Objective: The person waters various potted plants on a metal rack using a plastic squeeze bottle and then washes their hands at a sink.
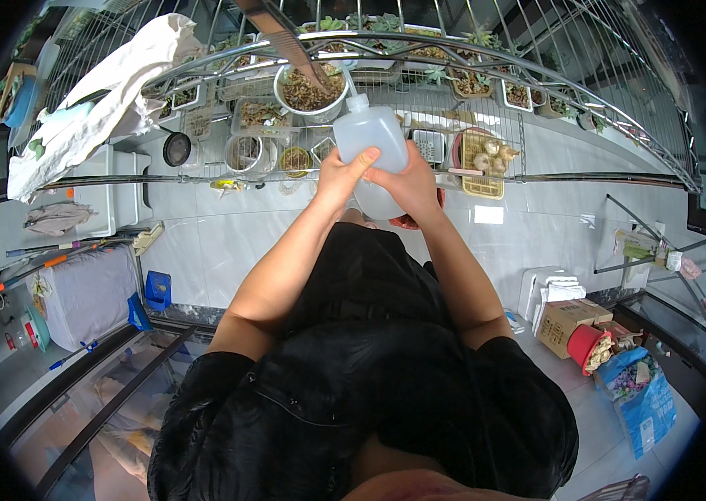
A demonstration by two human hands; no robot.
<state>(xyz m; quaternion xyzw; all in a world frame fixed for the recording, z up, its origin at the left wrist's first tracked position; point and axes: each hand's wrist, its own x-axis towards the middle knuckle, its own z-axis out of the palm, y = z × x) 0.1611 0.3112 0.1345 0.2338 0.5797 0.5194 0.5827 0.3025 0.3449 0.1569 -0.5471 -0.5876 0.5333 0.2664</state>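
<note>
My left hand (346,175) and my right hand (412,178) are both closed around a translucent plastic squeeze bottle (375,128). The bottle's thin spout points away from me, towards the rim of a round white plant pot (321,114). Brown granular soil fills that pot. A brown strap-like piece (284,37) hangs across the view above it and hides part of the soil. Small succulents (384,24) in trays stand behind the pot. Whether liquid leaves the spout cannot be told.
A chrome wire shelf (303,175) spans the front, with its curved rail (403,37) above. A white cloth (102,94) hangs at the left. A yellow basket (472,181) with bulbs stands right of the bottle. Cardboard boxes (562,325) and a blue bag (641,407) lie at the lower right.
</note>
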